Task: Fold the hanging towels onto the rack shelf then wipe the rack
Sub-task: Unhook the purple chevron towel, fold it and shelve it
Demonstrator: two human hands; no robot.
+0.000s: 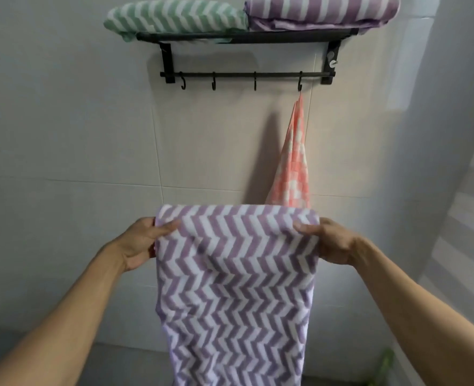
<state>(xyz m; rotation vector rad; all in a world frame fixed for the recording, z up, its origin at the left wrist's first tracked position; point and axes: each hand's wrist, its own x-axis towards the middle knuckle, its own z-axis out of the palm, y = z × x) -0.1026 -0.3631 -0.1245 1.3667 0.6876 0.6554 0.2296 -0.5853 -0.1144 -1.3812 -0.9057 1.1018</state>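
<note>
Two hands clamp purple zigzag towel (236,280) at its folded top edge: left hand (141,243) on left corner, right hand (330,240) on right corner, thumbs in front. Towel hangs btwn them, below rack (247,76); pink towel (293,162) on hook.

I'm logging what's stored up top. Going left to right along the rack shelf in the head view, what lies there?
Green zigzag towel → purple striped towel, both folded on the black rack.
</note>
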